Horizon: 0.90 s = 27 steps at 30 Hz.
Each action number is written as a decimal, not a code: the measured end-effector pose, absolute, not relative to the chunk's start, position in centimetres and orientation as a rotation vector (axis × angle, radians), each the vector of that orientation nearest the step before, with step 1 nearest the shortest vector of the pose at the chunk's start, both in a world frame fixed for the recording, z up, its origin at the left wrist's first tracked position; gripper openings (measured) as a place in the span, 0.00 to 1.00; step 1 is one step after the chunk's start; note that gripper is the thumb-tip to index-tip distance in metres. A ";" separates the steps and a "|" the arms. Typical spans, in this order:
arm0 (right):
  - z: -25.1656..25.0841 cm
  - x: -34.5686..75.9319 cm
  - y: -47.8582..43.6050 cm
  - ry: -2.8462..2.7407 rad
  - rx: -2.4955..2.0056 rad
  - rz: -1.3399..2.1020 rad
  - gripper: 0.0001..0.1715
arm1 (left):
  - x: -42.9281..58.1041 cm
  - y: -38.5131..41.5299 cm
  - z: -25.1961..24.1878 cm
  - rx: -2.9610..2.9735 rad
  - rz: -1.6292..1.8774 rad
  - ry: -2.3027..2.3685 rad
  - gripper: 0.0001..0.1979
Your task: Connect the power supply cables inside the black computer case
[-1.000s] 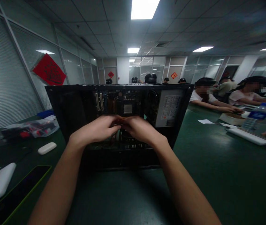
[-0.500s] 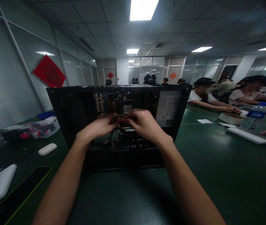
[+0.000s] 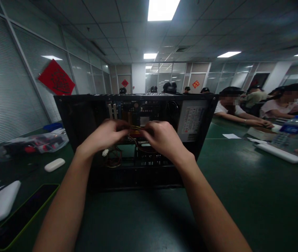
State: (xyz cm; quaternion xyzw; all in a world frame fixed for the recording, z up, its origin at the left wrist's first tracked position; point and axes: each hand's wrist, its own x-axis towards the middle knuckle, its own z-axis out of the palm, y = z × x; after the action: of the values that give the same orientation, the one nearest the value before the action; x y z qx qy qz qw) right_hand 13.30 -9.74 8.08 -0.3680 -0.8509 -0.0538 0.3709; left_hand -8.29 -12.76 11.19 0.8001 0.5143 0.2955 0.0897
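Observation:
In front of me an open black computer case stands on the green table. Inside it, my left hand and my right hand are closed around a thin bundle of coloured cables, which runs between their fingertips. A white plug dangles on loose wires below my left hand. Behind the hands sits the motherboard, with a round black fan to its right. The labelled power supply fills the right side of the case. My fingertips are partly hidden.
Left on the table lie a plastic bag, a white oval case, a white device and a green-edged phone. Rightward are a paper sheet, a white power strip, a water bottle and seated people.
My left hand has shifted left, away from my right hand, lengthening the cable stretch between them. The white plug and its loose wires have swung left.

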 end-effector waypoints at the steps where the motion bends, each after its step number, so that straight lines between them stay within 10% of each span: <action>1: 8.1 13.2 -9.8 -2.179 -0.961 -0.169 0.15 | -8.4 -12.8 11.2 2.356 0.851 1.512 0.18; 12: 8.4 13.3 -9.8 -2.164 -0.989 -0.364 0.15 | -10.1 -12.2 10.4 2.202 0.545 1.514 0.33; 27: 7.9 13.9 -8.7 -1.995 -0.941 -0.335 0.16 | -10.2 -10.5 9.5 2.229 0.632 1.794 0.23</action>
State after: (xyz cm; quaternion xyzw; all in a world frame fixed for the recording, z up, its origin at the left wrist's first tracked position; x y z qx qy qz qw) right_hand 13.87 -8.74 7.91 -0.3789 -0.8030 -0.1349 0.4397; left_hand -10.21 -10.52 9.51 0.7565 0.6088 0.2145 0.1054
